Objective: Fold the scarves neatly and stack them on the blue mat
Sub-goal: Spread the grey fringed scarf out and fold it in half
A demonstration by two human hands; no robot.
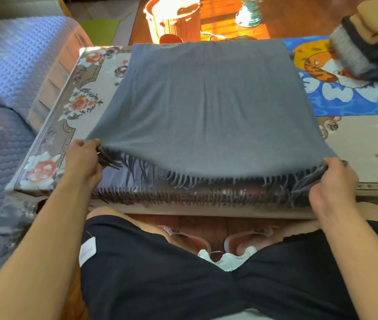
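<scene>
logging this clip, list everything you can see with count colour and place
scarf: 1, grey with fringe, spread across the table middle, near corners lifted
table: 1, beige floral cover, centre
mat: 1, blue with cartoon print, far right of the table
stack: 1 pile of folded scarves, tan, black and grey, on the mat
bucket: 1, wooden, orange in sunlight, on the floor beyond the table
ornament: 1, greenish, on the floor right of the bucket
sofa: 1, blue quilted cover, left
shorts: 1, black, bottom
slippers: 1 pair, pale, under the table edge
left hand: pinches the scarf's near left corner
right hand: pinches the near right corner
</scene>
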